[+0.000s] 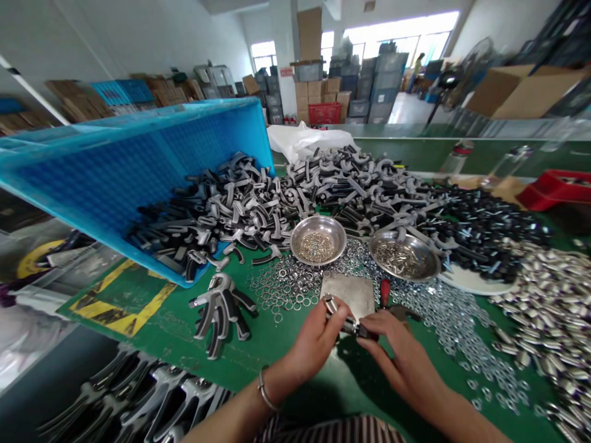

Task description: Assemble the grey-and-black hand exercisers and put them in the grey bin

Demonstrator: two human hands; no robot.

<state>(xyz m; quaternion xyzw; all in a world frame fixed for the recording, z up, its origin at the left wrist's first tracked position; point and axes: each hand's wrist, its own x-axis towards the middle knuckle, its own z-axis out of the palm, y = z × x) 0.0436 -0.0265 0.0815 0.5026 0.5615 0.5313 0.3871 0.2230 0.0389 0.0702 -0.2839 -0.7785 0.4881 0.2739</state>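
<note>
My left hand (pixel 317 335) is closed around a hand grip strengthener, whose coiled metal spring (pixel 330 303) sticks out above my thumb. Pinched between the fingers of my right hand (pixel 398 347) is a small black knob (pixel 365 333), held against the strengthener's grey-black body; whether the two are joined cannot be made out. Just beyond my hands lies a square metal plate (pixel 348 292). Beside it are a red-handled tool (pixel 385 292) and a hammer-like head (pixel 405 311). Several put-together grip strengtheners (pixel 222 314) lie in a fan to my left.
A tipped blue crate (pixel 138 166) spills grey-black handles (pixel 249 203) across the green table. Two metal bowls (pixel 318 219) (pixel 436 271) hold small parts. Loose rings (pixel 286 286), nuts (pixel 450 329), black knobs (pixel 489 227) and springs (pixel 549 301) spread rightward. More strengtheners (pixel 161 394) fill a bin lower left.
</note>
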